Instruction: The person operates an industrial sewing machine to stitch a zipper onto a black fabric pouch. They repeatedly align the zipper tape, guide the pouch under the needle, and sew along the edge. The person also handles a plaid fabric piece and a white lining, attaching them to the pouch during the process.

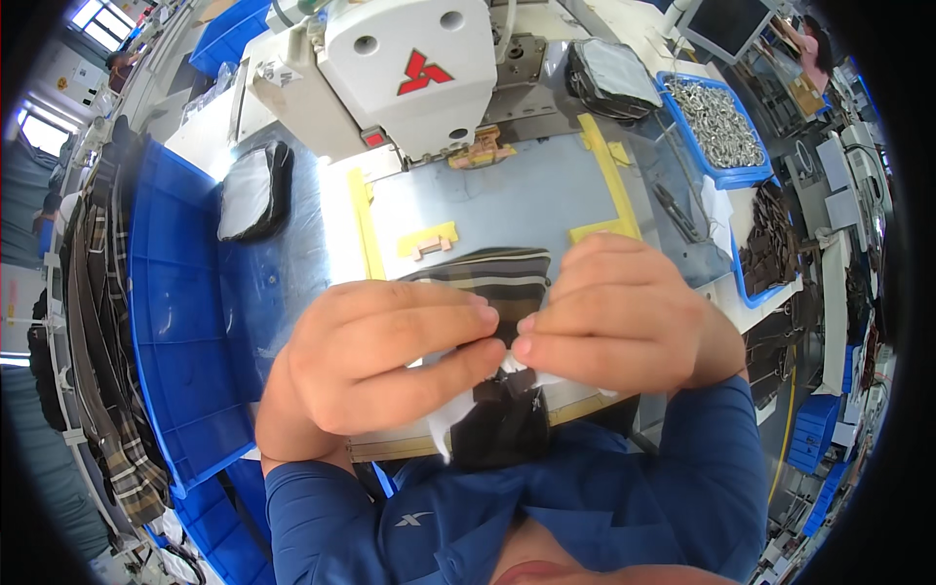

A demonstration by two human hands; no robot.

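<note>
At the front edge of the work plate, my left hand [390,356] and my right hand [629,317] meet with fingers pinched together. Between them is a striped brown and grey fabric piece [507,278] with white material [444,419] showing at its near side. A black piece [502,429] hangs below my fingertips toward my body, with a small dark part at its top. My fingers cover the exact place where these join. Behind the fabric lies the grey metal plate [497,205], edged with yellow tape [604,175].
A white sewing machine head [409,83] stands over the plate. Black fabric stacks lie left [255,193] and right [609,83]. A large blue bin [180,312] is at my left. To the right are a blue tray [741,178] of metal fittings, dark straps [775,229] and thread snips [676,213].
</note>
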